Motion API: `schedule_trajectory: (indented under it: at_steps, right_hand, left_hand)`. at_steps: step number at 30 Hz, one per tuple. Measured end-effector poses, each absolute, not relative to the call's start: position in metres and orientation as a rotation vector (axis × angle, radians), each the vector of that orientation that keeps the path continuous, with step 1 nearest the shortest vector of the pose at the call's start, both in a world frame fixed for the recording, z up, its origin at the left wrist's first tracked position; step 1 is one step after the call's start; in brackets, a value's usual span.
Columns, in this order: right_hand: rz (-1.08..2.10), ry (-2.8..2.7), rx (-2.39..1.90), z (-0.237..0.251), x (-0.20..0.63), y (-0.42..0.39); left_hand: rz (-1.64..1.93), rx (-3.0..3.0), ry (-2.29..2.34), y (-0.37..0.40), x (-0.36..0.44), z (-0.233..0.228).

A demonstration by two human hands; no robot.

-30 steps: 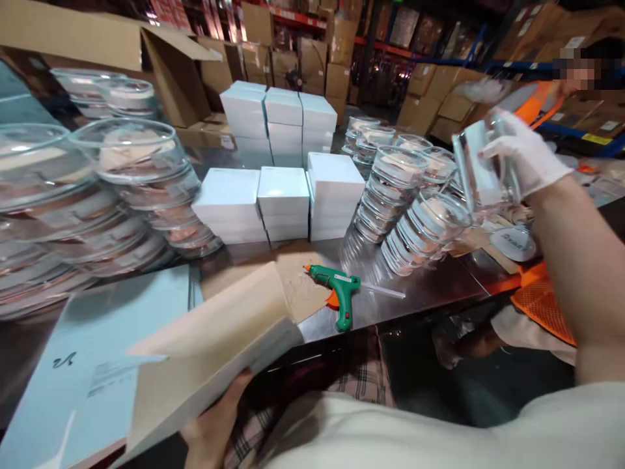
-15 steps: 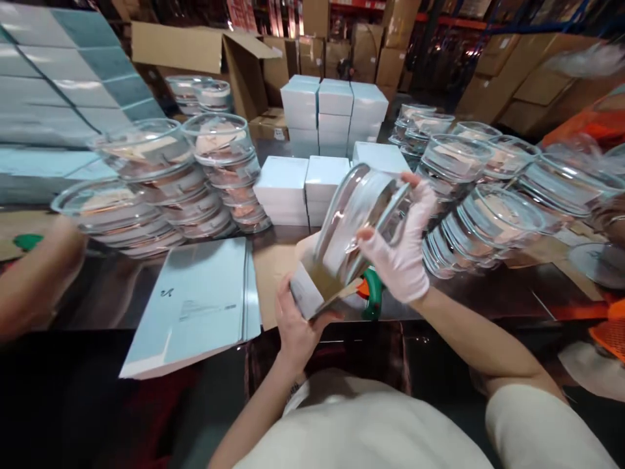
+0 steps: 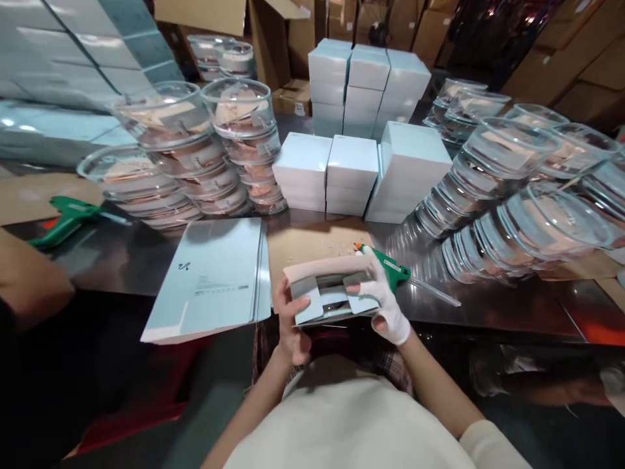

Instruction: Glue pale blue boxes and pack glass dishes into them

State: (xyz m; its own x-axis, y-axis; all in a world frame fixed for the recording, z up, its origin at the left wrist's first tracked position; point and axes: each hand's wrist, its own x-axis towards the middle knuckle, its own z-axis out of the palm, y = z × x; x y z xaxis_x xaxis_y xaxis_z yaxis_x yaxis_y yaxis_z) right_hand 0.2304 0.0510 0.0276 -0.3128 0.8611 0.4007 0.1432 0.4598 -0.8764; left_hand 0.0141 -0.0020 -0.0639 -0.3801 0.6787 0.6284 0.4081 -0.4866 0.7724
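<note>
Both hands hold a small box point(image 3: 332, 296) at the near edge of the steel table point(image 3: 488, 306), its open end toward the person, two side flaps folded in over something shiny inside; the bare left hand point(image 3: 291, 326) grips the box's left end, thumb pressed on the left flap; the gloved right hand point(image 3: 385, 303) clasps the right end, fingers curled over the top and thumb on the right flap; the box sits above a sheet of cardboard point(image 3: 312, 241); a green glue gun point(image 3: 393, 268) lies just behind the right hand, partly hidden by it; flat blue sleeves point(image 3: 209, 280) lie just left of the box; stacks of closed boxes point(image 3: 351, 169) stand beyond; leaning stacks of clear glass bowls point(image 3: 493, 189) are to the right, more bowls point(image 3: 195, 156) to the left; another person's arm point(image 3: 29, 280) shows at the left edge, near a second glue gun point(image 3: 63, 218).
</note>
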Motion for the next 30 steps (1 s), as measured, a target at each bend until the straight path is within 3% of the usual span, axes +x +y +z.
schedule_trajectory:
  at_steps: [5, 9, 13, 16, 23, 27, 30]
  right_hand:
    - [0.905, -1.277, -1.009, 0.030, 0.180, 0.034]
    - [0.894, -1.247, -1.087, 0.038, 0.204, 0.031]
    - [0.653, -1.442, -1.853, 0.034, 0.258, 0.039]
    - [0.704, -1.429, -2.311, 0.023, 0.277, 0.052]
    - [1.042, -1.015, -1.916, 0.001, 0.273, 0.062]
    - [0.940, -0.885, -1.578, 0.017, 0.268, 0.041]
    - [1.073, -0.947, -1.268, 0.037, 0.265, 0.022]
  left_hand:
    - [2.125, 1.602, 1.364, -0.004, 0.008, -0.050]
    - [2.066, 1.832, 1.353, -0.003, -0.004, -0.044]
    - [1.929, 1.921, 1.357, -0.002, -0.018, -0.036]
    - [1.938, 1.949, 1.297, 0.002, -0.018, -0.031]
    - [2.084, 2.044, 1.249, 0.007, -0.011, -0.022]
    - [2.010, 1.787, 1.456, -0.012, -0.002, -0.011]
    - [1.860, 1.614, 1.519, -0.020, 0.011, -0.007]
